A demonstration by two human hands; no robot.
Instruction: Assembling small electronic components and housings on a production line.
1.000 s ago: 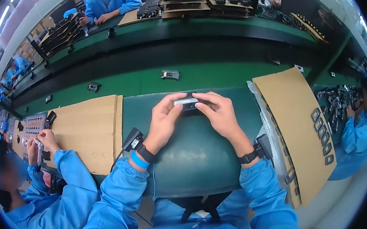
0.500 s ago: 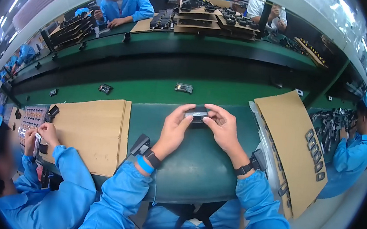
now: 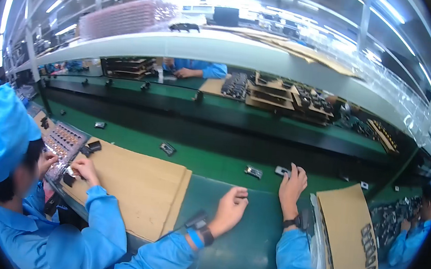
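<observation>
A small pale case (image 3: 281,171) is lying on the green strip (image 3: 212,168) behind my counter (image 3: 246,241), right at my right grip (image 3: 292,187). My thumb and fingers are covering its right end; I cannot tell whether they are pinching it or only touching it. My left grip (image 3: 229,211) is hanging lower and to the left, over the counter, with its fingers curling loosely and nothing showing in them; I cannot tell whether the fingertips are pressing together. A blue band (image 3: 195,239) is circling my left wrist, and a dark strap (image 3: 291,222) is circling my right.

Farther left along the strip, 3 dark-and-metal parts (image 3: 253,171) are lying well apart from each other. On my left, a flat sheet of brown cardboard (image 3: 133,183) is covering the counter. On my right, a tilted cardboard sheet (image 3: 339,224) is carrying a row of black frames (image 3: 369,248).

Beyond the left cardboard, a co-worker in a blue cap (image 3: 0,129) is working with both hands near a tray of small parts (image 3: 64,140). Across the strip, cardboard layers (image 3: 271,99) are holding dark parts, and above them a long shelf (image 3: 223,52) is spanning the view.
</observation>
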